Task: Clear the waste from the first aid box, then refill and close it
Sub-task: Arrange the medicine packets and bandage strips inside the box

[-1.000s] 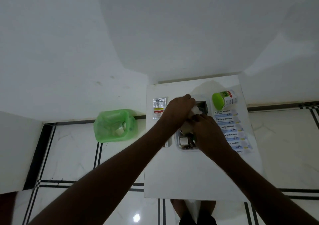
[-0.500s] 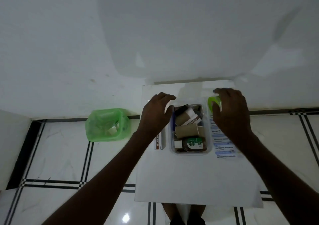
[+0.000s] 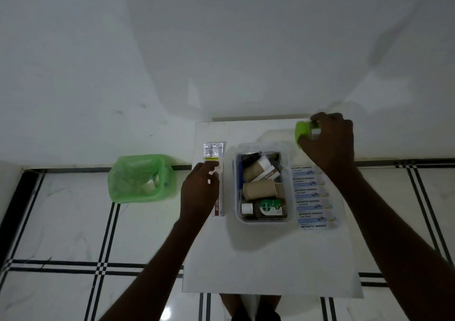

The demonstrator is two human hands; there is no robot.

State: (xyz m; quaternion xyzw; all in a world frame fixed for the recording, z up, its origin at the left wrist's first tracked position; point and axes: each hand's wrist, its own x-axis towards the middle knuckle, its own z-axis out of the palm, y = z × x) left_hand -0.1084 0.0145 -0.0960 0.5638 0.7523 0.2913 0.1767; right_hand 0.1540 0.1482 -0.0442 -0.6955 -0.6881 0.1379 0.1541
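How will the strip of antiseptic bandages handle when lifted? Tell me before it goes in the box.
The strip of antiseptic bandages lies flat as a chain of thin joined packets, so it will probably flop and fold at the joins. It looks light for its length. Being longer than the first aid box, it likely needs folding.

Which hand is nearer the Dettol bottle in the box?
Left. The left hand rests on the ointment carton just left of the box; the right hand is at the table's far right corner, farther from the Dettol bottle.
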